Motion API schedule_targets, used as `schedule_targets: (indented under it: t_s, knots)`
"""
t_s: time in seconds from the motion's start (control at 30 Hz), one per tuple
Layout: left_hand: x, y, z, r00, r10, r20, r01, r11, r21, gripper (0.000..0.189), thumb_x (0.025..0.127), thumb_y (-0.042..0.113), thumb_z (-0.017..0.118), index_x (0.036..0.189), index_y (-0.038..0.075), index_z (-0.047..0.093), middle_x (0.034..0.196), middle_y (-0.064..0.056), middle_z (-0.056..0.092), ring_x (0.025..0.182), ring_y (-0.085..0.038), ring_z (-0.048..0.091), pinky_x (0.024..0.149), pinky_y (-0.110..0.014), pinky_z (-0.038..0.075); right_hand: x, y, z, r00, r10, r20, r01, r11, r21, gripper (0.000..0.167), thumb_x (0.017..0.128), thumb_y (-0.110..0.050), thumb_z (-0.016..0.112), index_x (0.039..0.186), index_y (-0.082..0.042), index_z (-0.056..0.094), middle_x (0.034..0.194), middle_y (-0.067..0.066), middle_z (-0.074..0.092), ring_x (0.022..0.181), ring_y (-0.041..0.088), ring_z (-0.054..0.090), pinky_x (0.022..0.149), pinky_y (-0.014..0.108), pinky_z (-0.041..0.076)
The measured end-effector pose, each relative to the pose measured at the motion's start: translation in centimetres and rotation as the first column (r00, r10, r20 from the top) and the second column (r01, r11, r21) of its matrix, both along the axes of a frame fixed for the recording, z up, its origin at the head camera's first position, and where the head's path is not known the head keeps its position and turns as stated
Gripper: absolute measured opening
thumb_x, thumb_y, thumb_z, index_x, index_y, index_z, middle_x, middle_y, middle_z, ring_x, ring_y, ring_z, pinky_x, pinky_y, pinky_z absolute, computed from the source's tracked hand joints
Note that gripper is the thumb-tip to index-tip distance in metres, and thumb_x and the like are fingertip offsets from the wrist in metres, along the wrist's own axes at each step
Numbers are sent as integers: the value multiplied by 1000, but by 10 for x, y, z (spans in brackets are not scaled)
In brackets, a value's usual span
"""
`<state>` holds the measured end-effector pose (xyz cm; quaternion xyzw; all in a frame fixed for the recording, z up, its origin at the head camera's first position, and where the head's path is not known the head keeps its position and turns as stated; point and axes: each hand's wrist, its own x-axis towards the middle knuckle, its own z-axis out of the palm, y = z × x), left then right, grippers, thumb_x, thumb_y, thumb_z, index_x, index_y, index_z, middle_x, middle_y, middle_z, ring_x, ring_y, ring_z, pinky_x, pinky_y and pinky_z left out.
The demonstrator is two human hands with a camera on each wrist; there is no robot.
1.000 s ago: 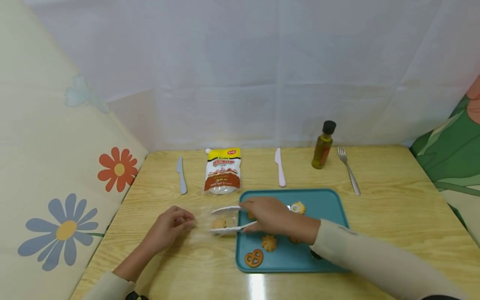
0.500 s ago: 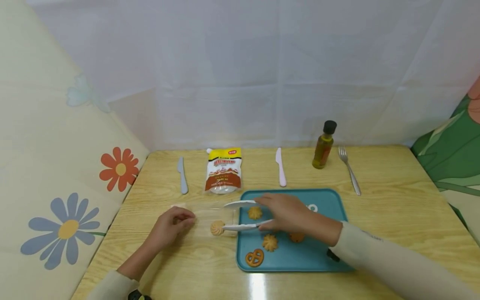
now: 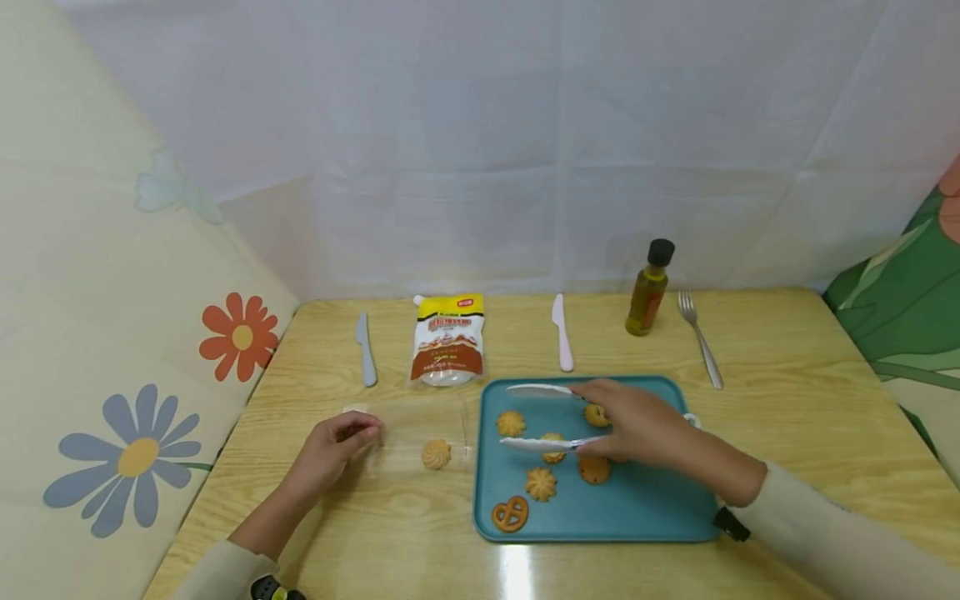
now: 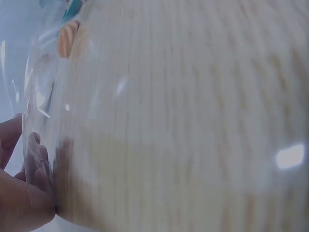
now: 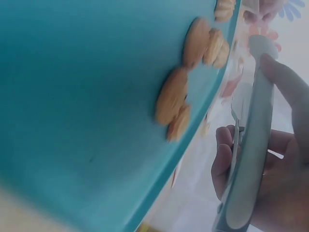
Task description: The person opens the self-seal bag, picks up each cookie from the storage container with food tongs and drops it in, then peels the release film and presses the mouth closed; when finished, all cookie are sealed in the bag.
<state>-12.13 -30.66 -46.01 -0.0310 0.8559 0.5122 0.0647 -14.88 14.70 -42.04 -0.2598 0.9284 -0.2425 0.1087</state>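
Observation:
My left hand [image 3: 330, 446] pinches the edge of a clear plastic bag [image 3: 408, 417] lying left of the blue tray [image 3: 645, 508]. A swirled cookie [image 3: 436, 454] shows through the bag near its tray end; the left wrist view shows this cookie [image 4: 67, 39] beyond the bag's shiny film. My right hand [image 3: 637, 425] grips white-tipped tongs [image 3: 540, 445], their arms spread apart above the tray with nothing between the tips. Below them lie a star-shaped cookie [image 3: 512, 423], another star-shaped cookie [image 3: 541, 483], several round cookies [image 3: 595, 469] and a pretzel [image 3: 510, 514].
Along the back of the table stand or lie a grey-blue knife [image 3: 365, 350], a yellow, white and brown pouch [image 3: 447, 342], a pink knife [image 3: 563, 333], an oil bottle [image 3: 647, 296] and a fork [image 3: 701, 337]. A white cloth [image 3: 480, 150] hangs behind.
The tongs in my right hand have drawn back rightward from the bag to over the tray, spread wider, leaving the swirled cookie behind. My left hand has barely moved.

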Motion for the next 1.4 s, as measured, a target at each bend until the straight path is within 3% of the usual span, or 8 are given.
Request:
schedule_targets:
  t_s: [0.23,0.37,0.7,0.77,1.0,1.4]
  knots:
    - [0,-2,-1,998,56,42,-57,998,25,30,103,18,65,123,-5,68,103,1,65,85,-10,50,68,-24,44,1,37,-2,998,-49,-35,50,998,27,93,80,-55,85,153,-9,49,147,15,54,98,22,67,75,41,56]
    - [0,-2,-2,997,58,46,-60,997,45,30,103,18,66,123,-4,68,103,0,65,86,-11,50,69,-25,44,2,56,-5,995,-71,-66,74,996,40,94,80,-55,85,152,-7,50,142,16,57,99,24,68,75,42,57]
    - [-3,-2,0,999,-5,40,4,999,46,21,102,8,64,117,-7,67,105,-2,67,94,-10,56,78,-22,50,2,86,-5,991,-95,-97,103,991,85,89,80,-51,86,147,-2,54,135,20,60,94,24,69,72,41,57]
    - [-3,-2,0,999,-8,39,6,999,53,20,102,7,65,116,-7,67,105,-3,67,95,-10,56,78,-22,50,0,88,-4,990,-96,-105,106,990,96,88,79,-50,87,146,-2,55,133,20,62,93,23,68,72,41,57]
    - [-3,-2,1,999,-23,33,21,998,66,19,100,5,66,113,-9,67,106,-7,67,95,-9,56,79,-22,49,-5,89,-5,988,-59,-142,80,986,149,80,80,-46,88,141,-2,61,130,19,65,112,37,66,85,54,56]
    - [-2,-4,-1,998,-27,50,24,998,51,19,101,6,66,113,-7,68,103,-6,67,92,-10,54,75,-24,48,-7,81,-1,990,-19,-139,47,979,201,70,84,-43,85,139,-5,63,127,17,67,105,32,68,80,49,57]
